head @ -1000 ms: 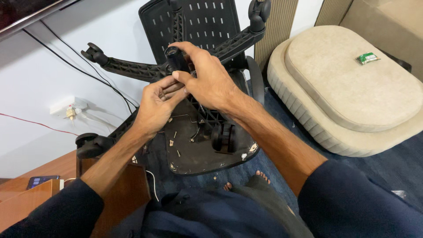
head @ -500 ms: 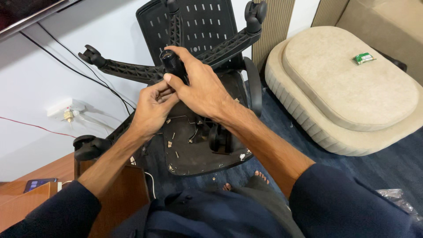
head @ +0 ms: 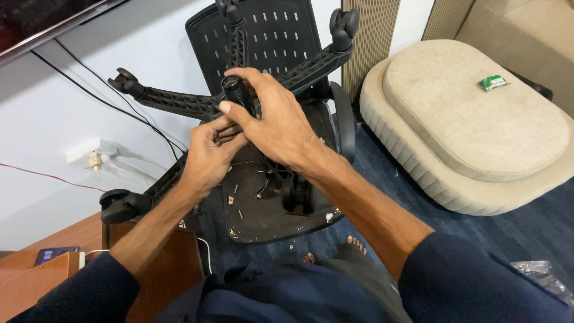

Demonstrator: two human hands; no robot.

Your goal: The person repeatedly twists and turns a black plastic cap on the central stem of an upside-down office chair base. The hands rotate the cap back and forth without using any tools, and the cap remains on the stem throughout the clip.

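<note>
Right hand grip closed around black cylindrical gas-lift column of upturned black plastic office chair base; left hand pinches beneath. Rigid, heavy, probably greasy; best held by the column.

A small green and white packet lies on a beige cushion at right. A dark TV screen fills the top left corner. A phone with a lit blue screen rests on a wooden desk at lower left. A crinkled clear plastic bag lies on the floor, lower right.
</note>
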